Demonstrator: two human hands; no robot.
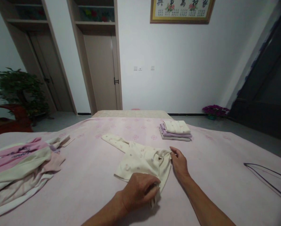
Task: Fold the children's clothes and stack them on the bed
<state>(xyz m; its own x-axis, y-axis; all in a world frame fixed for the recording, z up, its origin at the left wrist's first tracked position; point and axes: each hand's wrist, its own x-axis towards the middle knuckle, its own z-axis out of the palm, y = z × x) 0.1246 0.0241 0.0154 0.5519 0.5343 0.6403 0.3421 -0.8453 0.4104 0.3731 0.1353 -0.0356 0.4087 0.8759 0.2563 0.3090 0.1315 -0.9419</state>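
A small cream long-sleeved shirt [139, 157] with a scattered print lies on the pink bedsheet in front of me. One sleeve stretches out to the far left. My left hand [141, 190] is closed in a pinch on the near part of the shirt, lifting a bit of cloth that hangs below the fingers. At the shirt's right edge, my right hand [178, 161] pinches the fabric between thumb and fingers. The cloth is bunched and creased between the two hands.
A folded clothes stack [175, 131] sits beyond my right hand. Loose clothes [25, 166] are heaped at the left. A black wire hanger [262, 175] lies at the right on the pink bedsheet [84, 188]. Doors, a plant and purple flowers [215, 110] stand farther off.
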